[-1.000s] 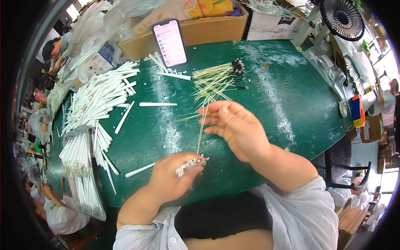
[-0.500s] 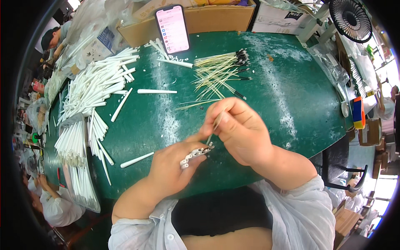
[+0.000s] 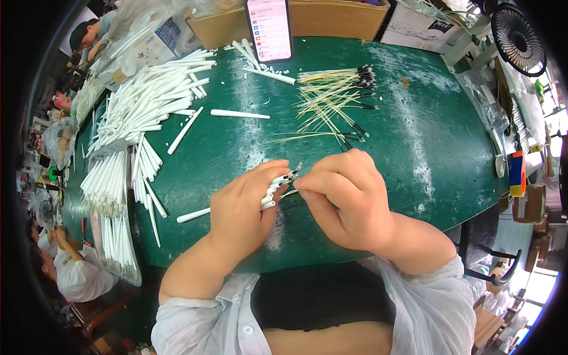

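Observation:
My left hand [image 3: 239,207] is closed around a bundle of white tapered tubes [image 3: 268,201], their open ends toward my right hand. Dark and metallic tips show at some of those ends. Close beside them, my right hand [image 3: 349,198] pinches a thin pale-yellow wire [image 3: 288,194] between thumb and forefinger; most of it is hidden by the fingers. Beyond my hands lies a loose pile of similar yellow wires [image 3: 331,100] with black ends. A single white tube [image 3: 239,114] rests on the table to their left, and another tube [image 3: 194,215] lies by my left hand.
On the green table [image 3: 355,236], a large heap of white tubes [image 3: 151,94] lies at left, above a clear tray [image 3: 127,236] of tubes. A phone [image 3: 270,29] stands before a cardboard box [image 3: 331,23]. A fan [image 3: 519,40] is at right; another person [image 3: 89,35] sits far left.
My right hand has come down from above the tube ends to beside them, its fingers still pinched. The left hand keeps the bundle. The whole view has shifted, moving the table things rightward and up.

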`<state>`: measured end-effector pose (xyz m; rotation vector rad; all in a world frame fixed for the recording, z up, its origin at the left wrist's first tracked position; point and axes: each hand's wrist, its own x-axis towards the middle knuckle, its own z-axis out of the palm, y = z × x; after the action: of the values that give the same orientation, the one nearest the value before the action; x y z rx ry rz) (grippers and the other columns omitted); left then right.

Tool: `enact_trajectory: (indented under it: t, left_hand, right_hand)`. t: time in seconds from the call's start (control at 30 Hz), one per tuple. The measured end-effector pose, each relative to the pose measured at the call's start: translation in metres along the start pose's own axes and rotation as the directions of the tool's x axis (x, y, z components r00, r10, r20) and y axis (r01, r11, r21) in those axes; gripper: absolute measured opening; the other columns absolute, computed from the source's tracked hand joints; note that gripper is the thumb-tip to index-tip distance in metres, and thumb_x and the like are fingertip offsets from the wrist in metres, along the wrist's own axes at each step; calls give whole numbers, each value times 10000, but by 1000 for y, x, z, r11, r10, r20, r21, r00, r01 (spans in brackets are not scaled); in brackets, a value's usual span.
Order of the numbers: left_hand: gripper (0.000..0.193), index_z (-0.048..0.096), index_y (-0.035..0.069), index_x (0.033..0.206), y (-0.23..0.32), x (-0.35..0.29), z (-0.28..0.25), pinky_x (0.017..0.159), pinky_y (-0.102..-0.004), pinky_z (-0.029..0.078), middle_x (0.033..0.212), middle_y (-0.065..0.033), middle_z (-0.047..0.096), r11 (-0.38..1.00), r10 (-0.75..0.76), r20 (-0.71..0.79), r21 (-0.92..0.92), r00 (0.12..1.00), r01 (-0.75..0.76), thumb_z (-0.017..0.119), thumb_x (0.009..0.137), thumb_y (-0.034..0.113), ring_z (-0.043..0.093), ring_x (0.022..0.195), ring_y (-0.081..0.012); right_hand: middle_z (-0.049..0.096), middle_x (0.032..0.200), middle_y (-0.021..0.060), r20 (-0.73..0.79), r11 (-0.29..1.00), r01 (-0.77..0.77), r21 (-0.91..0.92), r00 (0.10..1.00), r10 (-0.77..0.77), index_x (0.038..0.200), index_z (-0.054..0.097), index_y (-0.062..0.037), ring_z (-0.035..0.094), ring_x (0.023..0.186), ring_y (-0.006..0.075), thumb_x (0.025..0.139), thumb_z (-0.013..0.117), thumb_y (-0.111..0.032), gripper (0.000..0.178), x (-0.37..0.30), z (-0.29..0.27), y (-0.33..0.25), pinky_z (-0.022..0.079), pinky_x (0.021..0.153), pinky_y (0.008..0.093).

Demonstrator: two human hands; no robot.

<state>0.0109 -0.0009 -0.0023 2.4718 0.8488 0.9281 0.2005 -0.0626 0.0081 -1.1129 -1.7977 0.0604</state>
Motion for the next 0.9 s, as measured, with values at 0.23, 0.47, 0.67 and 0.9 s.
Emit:
enact_trajectory:
  t: [0.23,0.47,0.67,0.9]
  left_hand:
    - [405,636,102,1164,0,-1,-1,734,-358,572,1138,-80,715,999,32,19,3,999,-32,708,777,5,712,911,-285]
    - [422,633,100,1171,2,-1,-2,724,-359,572,1134,-79,715,1000,20,28,5,999,-20,714,768,6,711,885,-290]
    - [424,634,97,1171,1,-2,0,721,-357,573,1126,-83,717,1000,29,13,-1,999,-29,714,767,-3,713,886,-291]
    - [337,633,41,1132,7,2,-4,793,-379,583,1083,-147,722,1000,-4,42,-22,999,5,670,810,-53,715,942,-348]
  right_hand:
    - [581,901,-18,-66,971,53,-232,995,-70,948,706,-139,504,753,189,659,761,-106,296,0,0,-2,354,728,359]
    - [570,901,-20,-120,919,129,-372,975,-186,908,689,-139,512,777,178,567,712,-185,346,-3,7,1,369,785,355]
    - [579,895,-14,-123,907,124,-403,975,-188,907,692,-127,522,767,176,602,682,-201,315,-3,8,-2,376,794,356]
    - [593,910,-10,-103,905,146,-400,974,-203,909,697,-106,542,766,171,621,655,-201,306,-4,7,-5,392,797,357]
